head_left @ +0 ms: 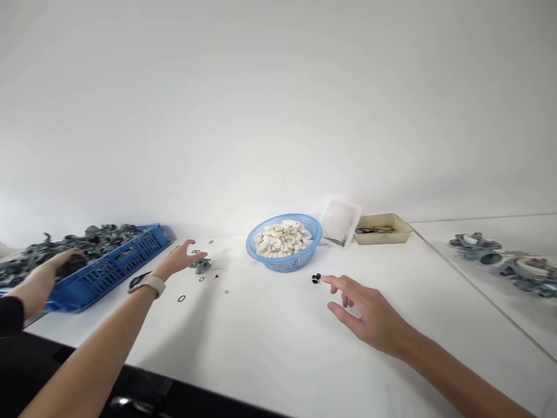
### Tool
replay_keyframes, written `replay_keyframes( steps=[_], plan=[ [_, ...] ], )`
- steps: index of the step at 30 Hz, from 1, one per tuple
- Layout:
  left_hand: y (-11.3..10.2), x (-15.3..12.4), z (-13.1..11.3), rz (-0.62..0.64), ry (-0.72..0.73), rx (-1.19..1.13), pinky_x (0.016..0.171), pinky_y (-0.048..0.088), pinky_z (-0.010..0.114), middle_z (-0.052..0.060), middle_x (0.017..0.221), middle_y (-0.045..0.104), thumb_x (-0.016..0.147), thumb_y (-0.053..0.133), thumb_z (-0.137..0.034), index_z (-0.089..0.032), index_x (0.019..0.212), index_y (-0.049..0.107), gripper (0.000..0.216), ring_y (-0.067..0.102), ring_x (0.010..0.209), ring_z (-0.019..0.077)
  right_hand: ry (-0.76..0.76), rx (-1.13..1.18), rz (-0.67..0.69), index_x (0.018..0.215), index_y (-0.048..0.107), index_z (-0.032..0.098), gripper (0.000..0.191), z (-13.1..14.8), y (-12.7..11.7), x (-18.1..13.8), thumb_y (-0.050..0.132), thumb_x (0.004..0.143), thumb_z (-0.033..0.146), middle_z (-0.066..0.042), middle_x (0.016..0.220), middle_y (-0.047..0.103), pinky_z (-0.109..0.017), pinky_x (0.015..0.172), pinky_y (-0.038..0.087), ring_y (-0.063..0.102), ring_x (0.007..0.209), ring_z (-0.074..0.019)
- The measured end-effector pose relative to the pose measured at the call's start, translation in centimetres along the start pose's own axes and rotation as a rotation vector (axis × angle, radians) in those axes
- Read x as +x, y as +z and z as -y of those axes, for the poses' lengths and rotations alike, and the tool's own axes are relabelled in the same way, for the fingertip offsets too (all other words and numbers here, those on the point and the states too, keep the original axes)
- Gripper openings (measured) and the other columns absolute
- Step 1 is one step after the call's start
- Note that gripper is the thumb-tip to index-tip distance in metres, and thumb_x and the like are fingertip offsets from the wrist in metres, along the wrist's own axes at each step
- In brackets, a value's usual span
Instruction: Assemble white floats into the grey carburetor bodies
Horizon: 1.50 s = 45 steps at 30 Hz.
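My left hand point(178, 259), with a watch on its wrist, stretches out over the white table point(278, 354), fingers apart, just short of a small grey plastic part point(201, 265). Black rubber rings point(181, 298) lie scattered around that part. My right hand point(365, 313) hovers open, its forefinger pointing at a small black piece point(316, 278) on the table, close to it but apart. Neither hand holds anything.
A blue round basket point(284, 260) of white curved parts stands at the middle back. A blue crate point(108, 267) of grey parts is at the left, where another person's hand point(41, 278) reaches in. A clear tub point(339, 220), a beige tray point(383, 227) and grey fittings point(505, 258) lie at the right.
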<state>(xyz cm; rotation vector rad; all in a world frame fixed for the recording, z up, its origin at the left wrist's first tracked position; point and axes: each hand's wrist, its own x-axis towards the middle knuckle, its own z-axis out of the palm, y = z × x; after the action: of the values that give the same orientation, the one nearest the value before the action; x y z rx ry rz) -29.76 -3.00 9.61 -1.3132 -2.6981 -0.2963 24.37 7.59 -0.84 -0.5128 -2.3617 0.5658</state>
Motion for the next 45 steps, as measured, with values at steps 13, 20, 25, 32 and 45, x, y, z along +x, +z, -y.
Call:
replay_keyframes(
  steps=[13, 20, 25, 32, 45],
  plan=[
    [4.3, 0.1, 0.3, 0.017, -0.105, -0.031, 0.096, 0.061, 0.048, 0.011, 0.134, 0.066, 0.104, 0.069, -0.037, -0.017, 0.135, 0.064, 0.038, 0.069, 0.115, 0.0279, -0.144, -0.064, -0.097, 0.135, 0.065, 0.03, 0.032, 0.4, -0.1, 0.3, 0.055, 0.104, 0.032, -0.001, 0.097, 0.075, -0.03, 0.062, 0.057, 0.066, 0.063, -0.0153],
    [2.0, -1.6, -1.8, -0.08, -0.004, -0.094, 0.086, 0.06, 0.043, 0.008, 0.101, 0.076, 0.101, 0.067, -0.052, -0.013, 0.127, 0.066, 0.047, 0.073, 0.095, 0.0275, -0.188, -0.123, -0.044, 0.122, 0.069, 0.024, 0.023, 0.8, 0.0, 0.2, 0.054, 0.106, 0.031, -0.004, 0.095, 0.076, -0.031, 0.062, 0.056, 0.07, 0.069, -0.0181],
    [-1.5, -0.9, -5.3, -0.204, 0.122, -0.194, 0.079, 0.057, 0.039, 0.012, 0.098, 0.081, 0.088, 0.068, -0.069, -0.013, 0.132, 0.059, 0.071, 0.076, 0.092, 0.0331, -0.165, -0.128, 0.011, 0.116, 0.07, 0.022, 0.024, 0.7, 0.0, 0.1, 0.05, 0.108, 0.032, -0.004, 0.091, 0.074, -0.031, 0.062, 0.053, 0.068, 0.07, -0.0183],
    [-2.1, -5.6, -15.7, -0.264, 0.633, -0.405, 0.108, 0.054, 0.041, 0.011, 0.133, 0.075, 0.083, 0.079, -0.067, -0.021, 0.139, 0.06, 0.075, 0.071, 0.119, 0.0298, 0.007, -0.016, -0.066, 0.111, 0.07, 0.024, 0.026, -1.5, -0.1, 0.4, 0.049, 0.109, 0.04, -0.003, 0.09, 0.073, -0.032, 0.06, 0.05, 0.06, 0.063, -0.0159],
    [10.0, -17.3, -25.0, 0.065, 0.854, -0.763, 0.091, 0.059, 0.039, 0.007, 0.117, 0.078, 0.075, 0.088, -0.055, -0.024, 0.128, 0.064, 0.066, 0.075, 0.1, 0.0292, 0.318, 0.257, -0.307, 0.097, 0.075, 0.023, 0.042, -0.7, -1.1, 0.5, 0.054, 0.103, 0.059, -0.005, 0.079, 0.069, -0.028, 0.053, 0.051, 0.06, 0.063, -0.0192]
  ],
)
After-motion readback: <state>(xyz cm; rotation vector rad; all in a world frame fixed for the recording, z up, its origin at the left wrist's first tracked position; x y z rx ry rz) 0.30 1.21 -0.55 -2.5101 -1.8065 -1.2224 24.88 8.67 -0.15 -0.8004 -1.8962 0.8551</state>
